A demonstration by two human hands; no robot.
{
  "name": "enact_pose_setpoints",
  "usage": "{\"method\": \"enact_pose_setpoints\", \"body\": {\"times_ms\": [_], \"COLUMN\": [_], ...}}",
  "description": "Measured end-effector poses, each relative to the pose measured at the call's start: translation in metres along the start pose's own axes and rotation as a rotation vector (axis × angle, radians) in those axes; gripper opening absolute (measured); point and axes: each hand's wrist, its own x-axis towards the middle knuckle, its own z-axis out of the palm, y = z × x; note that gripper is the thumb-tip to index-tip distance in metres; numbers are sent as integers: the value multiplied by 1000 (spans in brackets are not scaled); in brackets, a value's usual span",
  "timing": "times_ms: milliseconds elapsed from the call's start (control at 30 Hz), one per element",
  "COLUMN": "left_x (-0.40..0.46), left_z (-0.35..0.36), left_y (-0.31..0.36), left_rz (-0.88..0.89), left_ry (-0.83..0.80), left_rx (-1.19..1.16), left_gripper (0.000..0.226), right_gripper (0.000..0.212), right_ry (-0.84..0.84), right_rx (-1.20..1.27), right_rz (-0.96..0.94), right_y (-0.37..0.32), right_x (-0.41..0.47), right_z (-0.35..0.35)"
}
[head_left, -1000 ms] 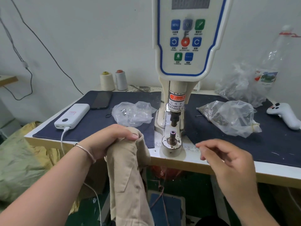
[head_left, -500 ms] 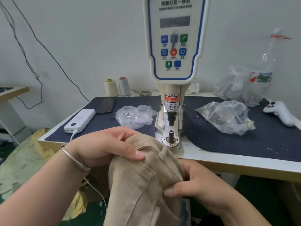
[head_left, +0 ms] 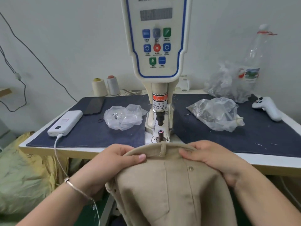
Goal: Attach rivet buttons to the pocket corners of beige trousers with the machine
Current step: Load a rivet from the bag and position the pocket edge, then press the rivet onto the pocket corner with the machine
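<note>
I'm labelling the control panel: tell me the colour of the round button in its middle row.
Red-orange, the round button sits between two blue ones, clearest in the head view.

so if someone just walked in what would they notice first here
Probably the tall white button machine at the centre of the table, its blue-edged button panel above the punch. Just in front of it, the left hand and right hand hold the waistband of the beige trousers, either side of a belt loop. Crumpled clear plastic bags lie on the dark cloth beside the machine.
</note>
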Motion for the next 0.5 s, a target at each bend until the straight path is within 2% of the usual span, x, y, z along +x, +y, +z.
{"method": "enact_pose_setpoints", "body": {"times_ms": [167,300,367,433,500], "left_x": [43,79,94,104,110], "left_z": [-3,-6,-4,-2,-2], "left_y": [15,22,21,19,17], "left_rz": [-47,-111,-143,-166,-133], "left_ry": [124,193,212,264,288], "left_rx": [-60,17,40,86,135], "left_gripper": [29,30,33,34,37], "right_gripper": [24,21,30,36,30], "right_ry": [156,197,224,267,300], "right_rx": [-86,-26,-14,-39,-85], "right_rz": [64,160,199,190,139], "right_y": [-30,-43,-44,-42,-38], "right_x": [38,64,72,79,84], "right_z": [-14,-28,-32,-35,-36]}}
